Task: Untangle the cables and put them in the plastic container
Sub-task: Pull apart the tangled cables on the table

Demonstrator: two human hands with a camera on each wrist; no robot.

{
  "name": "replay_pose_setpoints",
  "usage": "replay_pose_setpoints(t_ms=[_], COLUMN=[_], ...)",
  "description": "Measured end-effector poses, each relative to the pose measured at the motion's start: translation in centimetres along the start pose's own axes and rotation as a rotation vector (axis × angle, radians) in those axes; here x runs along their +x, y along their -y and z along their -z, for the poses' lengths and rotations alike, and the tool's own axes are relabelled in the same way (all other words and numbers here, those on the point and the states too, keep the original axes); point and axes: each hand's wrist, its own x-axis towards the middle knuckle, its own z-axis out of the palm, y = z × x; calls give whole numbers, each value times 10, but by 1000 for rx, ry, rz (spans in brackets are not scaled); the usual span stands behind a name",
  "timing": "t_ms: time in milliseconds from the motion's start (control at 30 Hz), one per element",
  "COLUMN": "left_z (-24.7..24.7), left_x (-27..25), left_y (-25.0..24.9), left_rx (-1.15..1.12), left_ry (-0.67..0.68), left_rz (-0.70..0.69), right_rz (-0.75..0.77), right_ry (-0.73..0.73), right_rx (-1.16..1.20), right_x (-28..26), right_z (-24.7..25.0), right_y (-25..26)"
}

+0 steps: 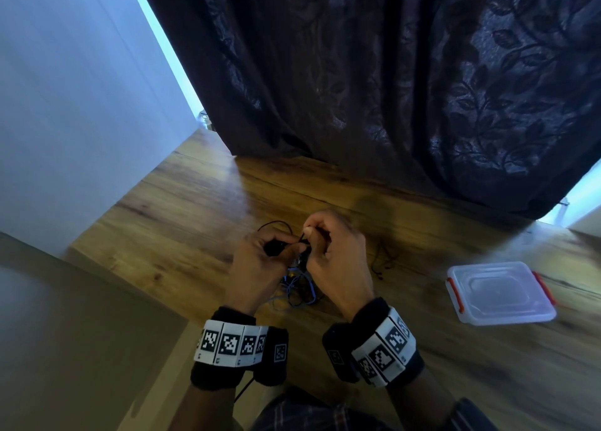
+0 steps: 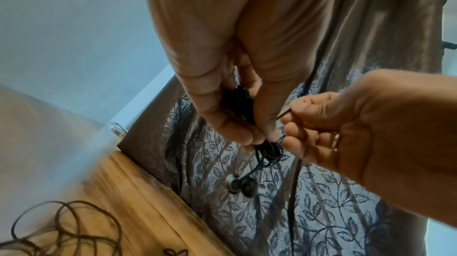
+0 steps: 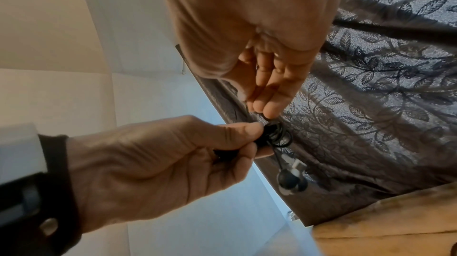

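Note:
Over the middle of the wooden table (image 1: 169,222), my left hand (image 1: 279,247) pinches a small coil of black earphone cable (image 2: 268,149) between thumb and fingers. Two earbuds (image 2: 241,184) dangle below the coil. My right hand (image 1: 309,235) pinches a thin black strand (image 2: 280,116) that leads out of the coil. The right wrist view shows the same coil (image 3: 277,135) and earbuds (image 3: 290,181), with my left hand (image 3: 257,137) and right hand (image 3: 262,109) meeting at it. Under my hands lies a tangle of blue and black cables (image 1: 297,289). The clear plastic container (image 1: 500,292) with red latches sits to the right.
A dark leaf-patterned curtain (image 1: 390,73) hangs along the table's far edge. A loose black cable (image 1: 383,258) lies between my hands and the container. Black cable loops (image 2: 69,227) rest on the table. A white wall (image 1: 65,105) stands at the left.

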Motion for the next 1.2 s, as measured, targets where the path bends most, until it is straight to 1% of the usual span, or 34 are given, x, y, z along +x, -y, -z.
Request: replay_pose_setpoints(t_ms=[67, 133, 233, 333, 400, 600, 733, 833, 933, 1067, 1133, 1200], left_z=[-1, -1, 1, 2, 2, 0, -2, -1, 4, 17, 27, 35], left_x=[0, 1, 3, 1, 2, 0, 0, 4, 11, 19, 25, 32], left_y=[1, 1, 3, 5, 6, 6, 7, 13, 31, 64, 82, 101], left_rx=[-17, -32, -59, -68, -61, -45, 12, 57, 41, -56, -80, -46], left_ry=[14, 7, -4, -4, 5, 43, 33, 10, -78, -251, -321, -372], left_rz=[9, 26, 19, 3, -3, 10, 9, 5, 58, 191, 216, 233], right_rz=[-11, -51, -89, -91, -89, 12, 5, -30, -146, -331, -399, -433], right_ry=[-22, -6, 92, 180, 202, 198, 175, 141, 179, 222, 280, 367], right_rx=[21, 78, 136, 69, 49, 69, 49, 86, 69, -45, -113, -179], right_x=[0, 2, 6, 6, 3, -1, -5, -4, 4, 5, -1, -9], right_z=[0, 2, 8, 8, 6, -1, -10, -14, -11, 3, 5, 1], right_y=[0, 2, 0, -7, -11, -17, -19, -20, -29, -66, -85, -98])
